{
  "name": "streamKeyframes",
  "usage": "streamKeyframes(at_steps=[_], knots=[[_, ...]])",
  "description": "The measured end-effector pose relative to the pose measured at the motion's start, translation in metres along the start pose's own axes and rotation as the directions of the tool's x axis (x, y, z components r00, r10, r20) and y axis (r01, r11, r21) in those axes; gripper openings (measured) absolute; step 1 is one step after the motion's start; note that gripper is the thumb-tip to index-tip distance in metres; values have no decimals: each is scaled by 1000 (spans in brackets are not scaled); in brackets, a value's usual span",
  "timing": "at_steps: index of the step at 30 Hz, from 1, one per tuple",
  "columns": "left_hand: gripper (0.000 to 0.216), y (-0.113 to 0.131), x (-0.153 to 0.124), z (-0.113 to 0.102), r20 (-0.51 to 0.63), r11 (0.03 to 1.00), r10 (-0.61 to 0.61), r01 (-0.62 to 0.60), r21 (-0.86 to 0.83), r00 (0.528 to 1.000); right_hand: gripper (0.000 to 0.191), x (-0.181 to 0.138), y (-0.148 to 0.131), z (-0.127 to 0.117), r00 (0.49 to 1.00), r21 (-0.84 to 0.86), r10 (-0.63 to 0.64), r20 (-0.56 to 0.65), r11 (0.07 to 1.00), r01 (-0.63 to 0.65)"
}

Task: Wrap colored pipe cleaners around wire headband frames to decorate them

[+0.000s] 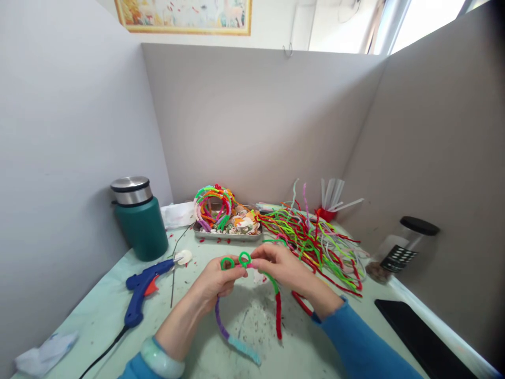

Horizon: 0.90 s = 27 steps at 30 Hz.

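- Head view: I see, from my remote seat, a table [248,305] between pale partitions, with two bare hands working at its centre.
- The piece in hand is a band of multicoloured pipe cleaner [221,321], held just above the table near its middle.
- Done, as I judge it: two small green loops [223,262] are curled at the top of the band, side by side, with a bit of pink between the fingers there.
- Left, by my reading: the band stands unclosed. A purple tail turning light blue hangs below the left hand, and what seems to be its other end, green then red, hangs below the right. I see nothing joining them.
- Beyond the hands, a bundle of multicoloured rings [200,208] rests in a metal tray [229,237]; a tangle of loose pipe cleaners [311,237] lies to its right.
- The left hand [215,279] reaches in from lower left, its fingers closed on the band by the left loop.
- The right hand [282,263] comes from lower right, wrist bent inward, thumb and fingers pinched narrowly at the right loop. Its fingertips almost meet the left hand's.
- A blue glue gun [144,289] lies on its side at left, touched by neither hand.
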<state>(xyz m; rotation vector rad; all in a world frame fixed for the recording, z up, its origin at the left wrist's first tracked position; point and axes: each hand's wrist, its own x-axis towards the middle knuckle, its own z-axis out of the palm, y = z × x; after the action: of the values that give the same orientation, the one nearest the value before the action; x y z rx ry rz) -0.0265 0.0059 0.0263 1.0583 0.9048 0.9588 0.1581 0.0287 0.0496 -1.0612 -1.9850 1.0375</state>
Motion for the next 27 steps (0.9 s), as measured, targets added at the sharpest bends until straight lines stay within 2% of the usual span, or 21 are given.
streamKeyframes(at_steps=[4, 8, 12, 20, 27], knots=[[29, -4, 1, -2, 8, 999, 34, -34, -4, 999, 13, 1, 6, 16, 995, 242, 94, 32, 965, -99], [26, -5, 3, -1, 0, 999, 40, -40, -9, 999, 15, 3, 11, 19, 994, 352, 91, 54, 930, -105], [27, -2, 3, 3, -5, 999, 53, -53, -11, 999, 13, 3, 10, 19, 995, 352, 80, 64, 931, -98], [29, -3, 3, 8, -84, 996, 73, -69, 50, 994, 11, 3, 15, 25, 990, 375, 139, 39, 916, -143], [28, -4, 3, 7, -61, 995, 76, -72, 62, 995, 17, 1, 7, 24, 983, 403, 158, 90, 897, -181]])
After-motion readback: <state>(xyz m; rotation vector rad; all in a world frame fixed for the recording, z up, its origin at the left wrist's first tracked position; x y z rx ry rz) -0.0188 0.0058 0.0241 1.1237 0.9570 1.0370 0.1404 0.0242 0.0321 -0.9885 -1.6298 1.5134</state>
